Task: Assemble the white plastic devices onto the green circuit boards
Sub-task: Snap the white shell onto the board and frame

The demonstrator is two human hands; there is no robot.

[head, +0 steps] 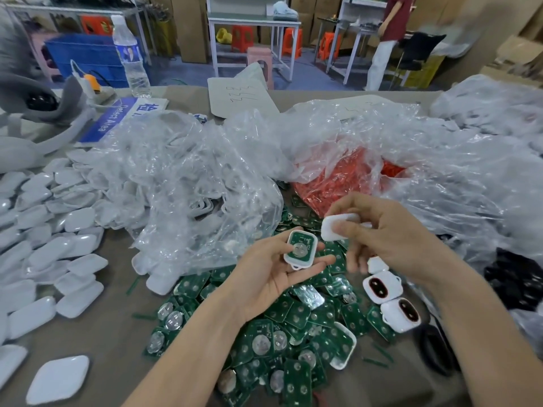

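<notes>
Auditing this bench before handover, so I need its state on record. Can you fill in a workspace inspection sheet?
Surface: grey-brown table, largely covered.
Job's things: green circuit boards heaped front centre; white plastic pieces spread at left; white shell with a board seated in it; white cover.
Clutter: crumpled clear bags, red parts in one, water bottle, blue sign.
Hands: left hand holds the white shell; right hand pinches the white cover.
Cables: white lead at far left.
Surroundings: white bench, orange stools, blue crate, a standing person.
</notes>
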